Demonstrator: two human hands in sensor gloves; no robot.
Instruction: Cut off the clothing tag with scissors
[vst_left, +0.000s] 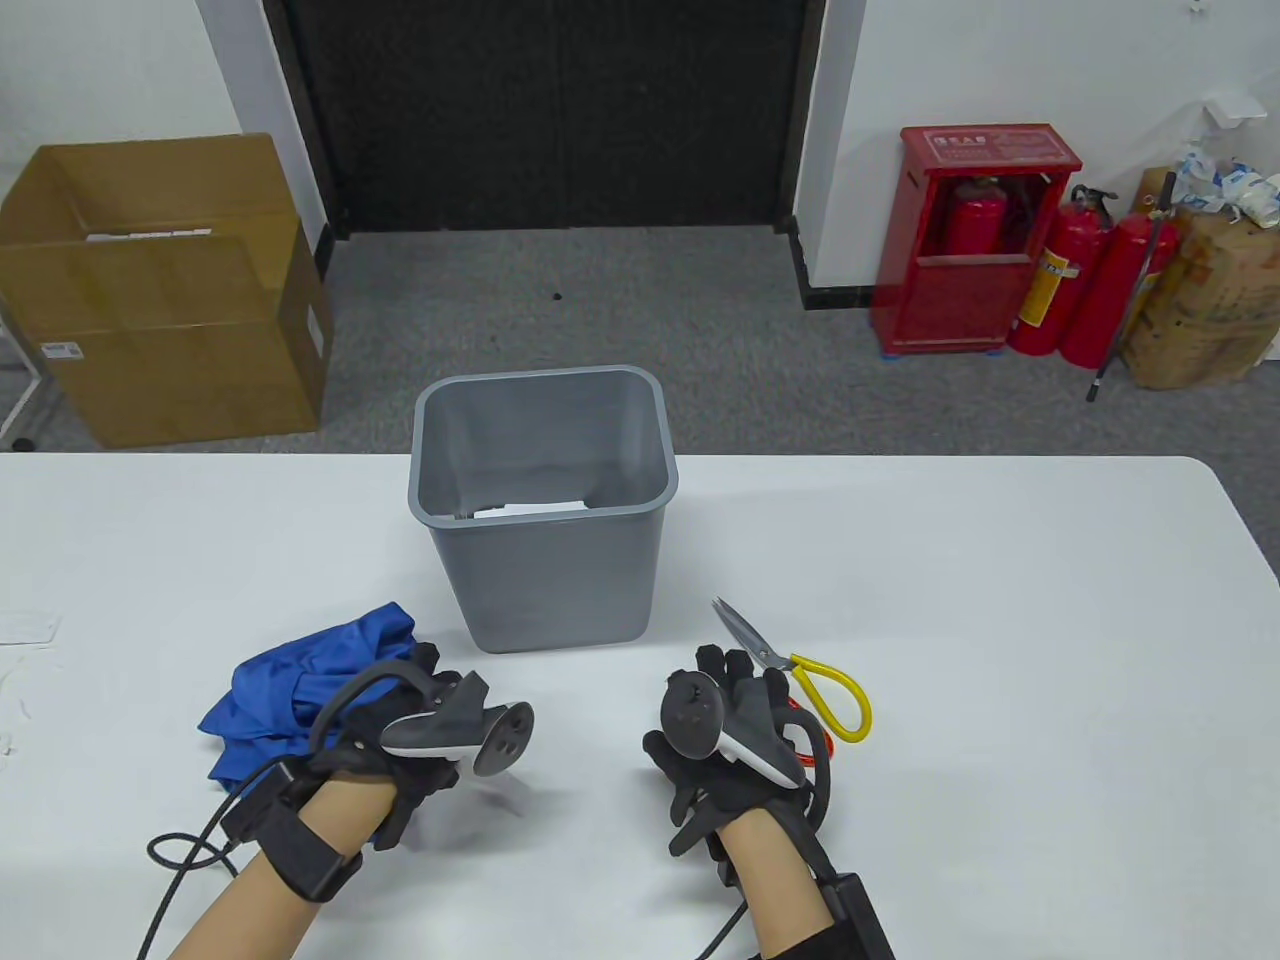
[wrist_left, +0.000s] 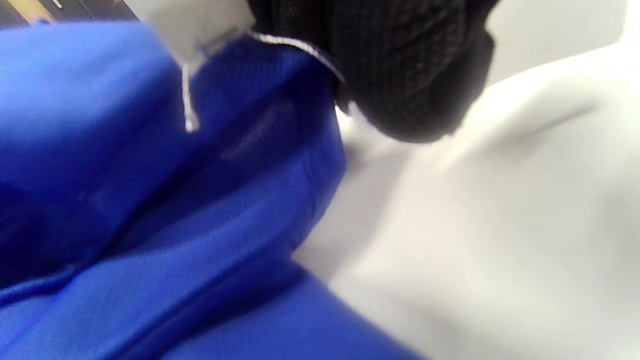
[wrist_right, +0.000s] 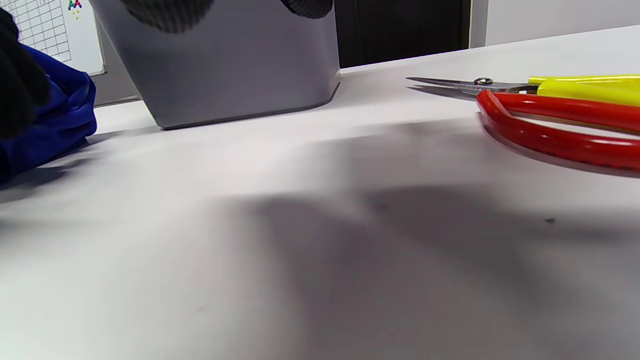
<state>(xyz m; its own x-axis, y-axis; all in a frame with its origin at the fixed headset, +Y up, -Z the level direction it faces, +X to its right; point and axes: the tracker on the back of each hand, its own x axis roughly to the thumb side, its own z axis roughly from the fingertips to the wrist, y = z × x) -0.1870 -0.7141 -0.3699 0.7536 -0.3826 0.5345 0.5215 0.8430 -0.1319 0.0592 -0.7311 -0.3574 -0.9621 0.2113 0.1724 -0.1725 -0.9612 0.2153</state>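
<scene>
A crumpled blue garment (vst_left: 300, 680) lies on the white table (vst_left: 1000, 600) at the front left. My left hand (vst_left: 430, 672) rests on its right side. In the left wrist view the gloved fingers (wrist_left: 410, 75) pinch a pale tag (wrist_left: 195, 25) by its white string, just above the blue cloth (wrist_left: 150, 200). Scissors (vst_left: 770, 657) with yellow and red handles lie flat on the table, blades pointing far left. My right hand (vst_left: 730, 672) is open just left of them, partly covering the red handle. The scissors (wrist_right: 550, 100) lie untouched in the right wrist view.
A grey waste bin (vst_left: 550, 580) stands on the table between and beyond the hands, with white paper inside; it also shows in the right wrist view (wrist_right: 225, 65). A cardboard box (vst_left: 150, 300) and a red fire-extinguisher cabinet (vst_left: 960, 250) stand on the floor beyond the table.
</scene>
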